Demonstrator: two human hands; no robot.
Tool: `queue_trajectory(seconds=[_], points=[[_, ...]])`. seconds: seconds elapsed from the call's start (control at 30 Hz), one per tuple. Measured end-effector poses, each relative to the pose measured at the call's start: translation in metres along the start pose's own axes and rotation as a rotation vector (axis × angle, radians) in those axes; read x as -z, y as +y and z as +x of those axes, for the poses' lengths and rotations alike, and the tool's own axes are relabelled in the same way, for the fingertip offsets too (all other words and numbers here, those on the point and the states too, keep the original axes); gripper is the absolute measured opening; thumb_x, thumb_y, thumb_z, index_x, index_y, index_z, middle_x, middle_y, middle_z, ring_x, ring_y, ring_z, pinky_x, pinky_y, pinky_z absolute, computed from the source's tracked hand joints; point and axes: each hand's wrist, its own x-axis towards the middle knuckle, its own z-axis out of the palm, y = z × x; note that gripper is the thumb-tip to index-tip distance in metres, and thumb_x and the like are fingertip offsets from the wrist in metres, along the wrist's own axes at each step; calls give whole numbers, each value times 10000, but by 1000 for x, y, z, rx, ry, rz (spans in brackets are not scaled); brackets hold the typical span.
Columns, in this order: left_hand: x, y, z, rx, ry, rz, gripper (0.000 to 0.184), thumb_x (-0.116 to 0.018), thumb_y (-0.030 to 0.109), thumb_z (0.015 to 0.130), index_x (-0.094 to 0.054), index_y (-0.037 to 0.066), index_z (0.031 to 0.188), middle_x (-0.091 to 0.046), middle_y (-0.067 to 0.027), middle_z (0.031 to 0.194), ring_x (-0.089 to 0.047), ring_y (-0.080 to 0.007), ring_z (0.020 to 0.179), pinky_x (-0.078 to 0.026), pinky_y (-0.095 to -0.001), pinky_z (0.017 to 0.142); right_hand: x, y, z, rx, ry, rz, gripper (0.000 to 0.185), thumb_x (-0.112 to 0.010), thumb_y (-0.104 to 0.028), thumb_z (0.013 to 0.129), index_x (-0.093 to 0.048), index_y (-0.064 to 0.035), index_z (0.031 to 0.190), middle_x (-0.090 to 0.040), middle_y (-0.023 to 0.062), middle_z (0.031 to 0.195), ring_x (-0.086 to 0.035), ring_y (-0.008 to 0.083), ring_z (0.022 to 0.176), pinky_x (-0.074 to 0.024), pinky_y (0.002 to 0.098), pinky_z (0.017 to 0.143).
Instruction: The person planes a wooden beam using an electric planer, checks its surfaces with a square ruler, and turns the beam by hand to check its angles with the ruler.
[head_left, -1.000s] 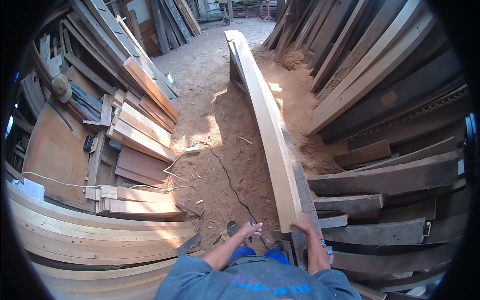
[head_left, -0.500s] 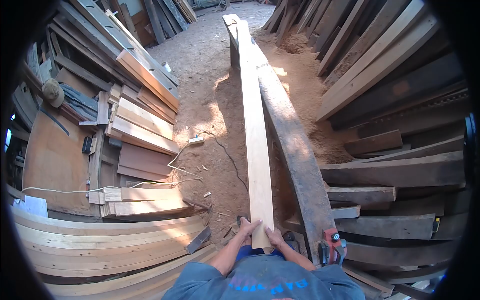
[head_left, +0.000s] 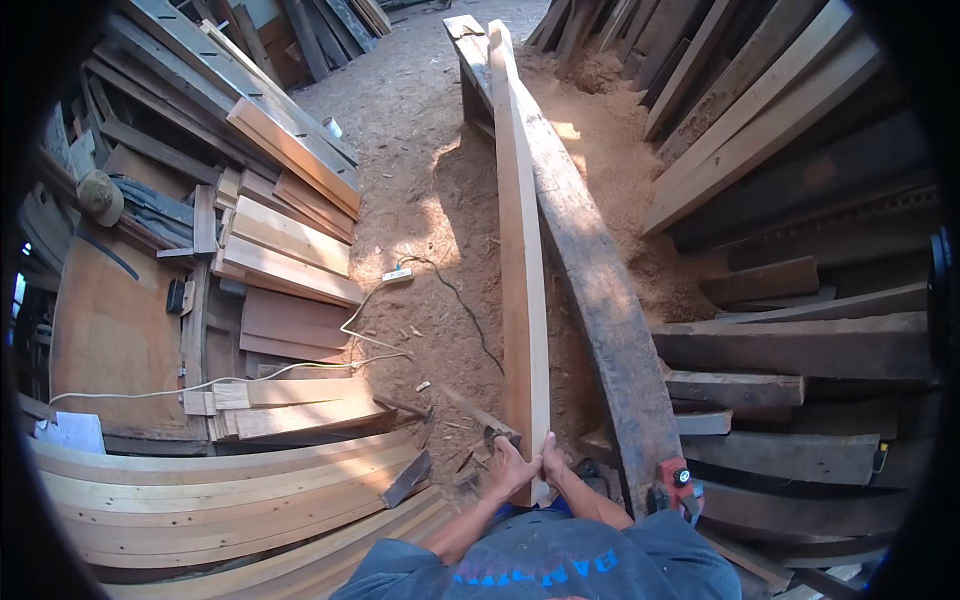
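A long pale board [head_left: 521, 250] runs forward from the body, tilted partly onto its edge, its far end over the weathered bench beam [head_left: 600, 290]. My left hand [head_left: 510, 468] grips the near end from the left side. On the right side of the same end, my right hand [head_left: 554, 462] is closed round it. The fingers under the board are hidden. A red power tool [head_left: 677, 477] sits at the near end of the beam, to the right of my right hand.
Stacked planks [head_left: 230, 485] lie at the left, with shorter boards [head_left: 290, 255] beyond them. A power strip [head_left: 396, 275] and its cord lie on the dusty floor. Dark timbers [head_left: 790, 345] fill the right side. A cap [head_left: 99, 198] rests at far left.
The board came left off the beam's near part and has turned towards its edge. My left hand, free a second ago, now grips it. The red tool has come into view.
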Motion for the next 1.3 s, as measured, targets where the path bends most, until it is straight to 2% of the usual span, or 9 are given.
queue_trajectory(seconds=[0.23, 0.33, 0.37, 0.47, 0.57, 0.67, 0.83, 1.03, 1.3], points=[[0, -39, 14, -206, 252, 94, 690, -812, 336, 722, -437, -38, 1164, -527, -243, 1094, -539, -411, 1066, -465, -509, 892, -56, -15, -16, -55, -338, 291, 744, -312, -577, 1077, -561, 53, 1385, -632, 220, 1320, -651, 307, 1177, -541, 432, 944], [27, -61, 18, -182, 313, 153, 675, -826, 324, 709, -470, -19, 1169, -553, -255, 1131, -561, -417, 1106, -475, -513, 901, -87, -30, -22, -17, -340, 123, 567, -345, -454, 1104, -682, -2, 1173, -722, 119, 977, -700, 253, 867, -571, 436, 744], [38, -70, 19, -182, 316, 161, 659, -824, 319, 711, -477, -3, 1170, -549, -247, 1147, -552, -416, 1134, -475, -504, 922, -99, -6, 38, 65, -402, -114, 527, -402, -442, 1084, -725, -25, 1094, -731, 108, 945, -706, 248, 880, -567, 417, 742], [68, -100, 35, -170, 307, 220, 665, -826, 314, 712, -474, -4, 1178, -546, -241, 1161, -552, -413, 1146, -478, -500, 935, -68, -76, 26, 489, -332, -466, 455, -525, -422, 1022, -741, -22, 1052, -749, 153, 950, -722, 293, 918, -560, 403, 803], [97, -112, 40, -137, 360, 194, 633, -838, 278, 688, -508, -7, 1148, -576, -238, 1124, -575, -415, 1122, -478, -491, 950, -3, -141, 14, 676, 231, -576, 445, -620, -378, 948, -702, -12, 1187, -720, 245, 1160, -686, 406, 1099, -532, 464, 958], [119, -127, 49, -102, 340, 181, 646, -837, 239, 673, -491, -6, 1160, -588, -238, 1132, -572, -427, 1135, -479, -499, 960, 81, -175, -8, 580, 541, -655, 487, -633, -348, 942, -635, -19, 1301, -639, 283, 1303, -608, 440, 1232, -480, 525, 1045], [135, -136, 56, -55, 331, 174, 644, -833, 222, 685, -471, 0, 1170, -580, -249, 1162, -566, -434, 1147, -478, -518, 965, 207, -114, 43, 260, 434, -789, 827, -654, -321, 908, -296, 9, 1576, -451, 316, 1518, -476, 434, 1397, -397, 484, 1157], [131, -155, 69, -94, 314, 216, 630, -824, 241, 711, -473, -9, 1170, -576, -260, 1164, -563, -443, 1141, -476, -532, 960, 185, -114, -10, 95, 426, -924, 982, -678, -468, 890, -202, -12, 1618, -114, 253, 1693, -282, 438, 1517, -298, 469, 1235], [135, -147, 70, -69, 295, 203, 639, -817, 268, 718, -474, -14, 1178, -556, -265, 1184, -546, -448, 1155, -474, -521, 971, 192, -120, 15, 14, 296, -862, 1183, -631, -640, 888, -35, 96, 1595, 19, 337, 1669, -100, 448, 1563, -213, 467, 1261]])
